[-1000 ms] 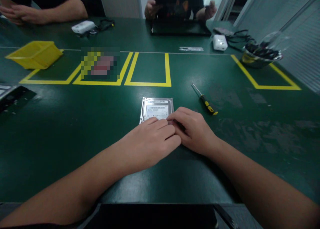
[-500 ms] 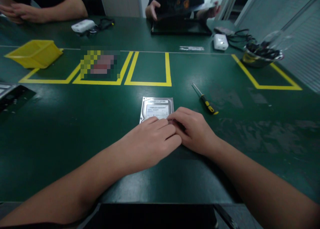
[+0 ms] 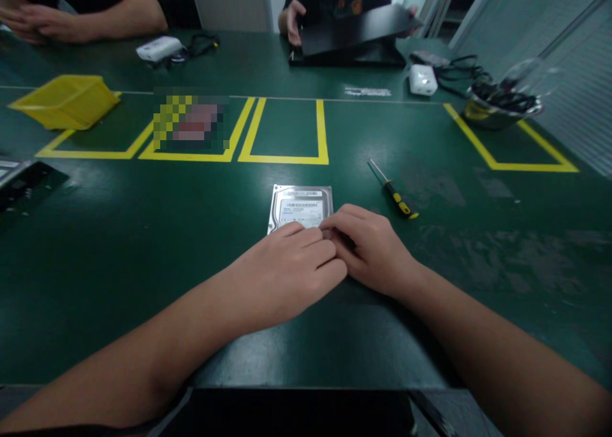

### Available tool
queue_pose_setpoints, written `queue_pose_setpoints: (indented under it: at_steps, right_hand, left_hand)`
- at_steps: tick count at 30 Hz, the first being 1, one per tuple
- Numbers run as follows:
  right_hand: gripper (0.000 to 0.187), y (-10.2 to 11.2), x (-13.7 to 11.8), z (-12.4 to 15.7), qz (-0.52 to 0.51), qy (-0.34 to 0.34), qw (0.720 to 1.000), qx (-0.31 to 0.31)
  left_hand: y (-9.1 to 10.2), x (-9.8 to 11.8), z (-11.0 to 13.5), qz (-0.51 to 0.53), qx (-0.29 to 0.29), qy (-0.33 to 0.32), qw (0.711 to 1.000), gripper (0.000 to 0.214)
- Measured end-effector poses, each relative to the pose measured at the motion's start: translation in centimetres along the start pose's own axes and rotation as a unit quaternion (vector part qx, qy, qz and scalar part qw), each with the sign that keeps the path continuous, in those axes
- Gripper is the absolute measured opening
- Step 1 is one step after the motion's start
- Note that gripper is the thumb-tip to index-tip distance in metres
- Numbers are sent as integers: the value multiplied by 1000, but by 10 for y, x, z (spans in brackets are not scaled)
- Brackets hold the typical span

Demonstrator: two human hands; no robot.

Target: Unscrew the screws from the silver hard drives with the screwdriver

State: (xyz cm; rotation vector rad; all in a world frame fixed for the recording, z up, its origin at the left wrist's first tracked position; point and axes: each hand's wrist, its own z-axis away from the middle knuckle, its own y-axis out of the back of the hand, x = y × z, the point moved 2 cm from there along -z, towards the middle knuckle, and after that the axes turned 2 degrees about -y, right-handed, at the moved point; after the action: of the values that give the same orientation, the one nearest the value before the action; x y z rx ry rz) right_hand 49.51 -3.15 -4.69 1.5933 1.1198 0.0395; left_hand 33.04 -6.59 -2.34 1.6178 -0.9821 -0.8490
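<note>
A silver hard drive (image 3: 299,206) with a white label lies flat on the green table, its near part covered by my hands. My left hand (image 3: 296,262) is closed over the near edge, fingers curled under and mostly hidden. Against it on the right, my right hand (image 3: 370,246) is closed too, thumb and index finger pinched at the drive's near right corner. Whatever is between the fingertips is too hidden to make out. To the right lies a screwdriver (image 3: 396,198) with a black and yellow handle, its tip pointing away from me.
A yellow bin (image 3: 67,102) stands at the far left, near a blurred-out patch (image 3: 191,121). A metal bowl (image 3: 502,109) of dark items is at the far right. Another drive-like part (image 3: 29,182) lies at the left edge. Across the table, a person holds a black panel (image 3: 356,32).
My hands and the hard drive have stayed almost still. Across the table, the person has tilted the black panel so that its broad face shows.
</note>
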Motion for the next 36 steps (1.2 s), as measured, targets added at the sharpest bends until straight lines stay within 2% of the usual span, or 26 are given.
queue_pose_setpoints:
  at_steps: [21, 30, 36]
  right_hand:
    - [19, 1, 0, 1, 4, 1, 1000, 0]
    - [17, 1, 0, 1, -8, 2, 1000, 5]
    - [16, 1, 0, 1, -18, 4, 1000, 2]
  left_hand:
    - [2, 2, -3, 0, 18, -2, 1000, 13]
    - [4, 1, -3, 75, 27, 12, 997, 13]
    - [9, -2, -4, 173, 32, 57, 983, 17]
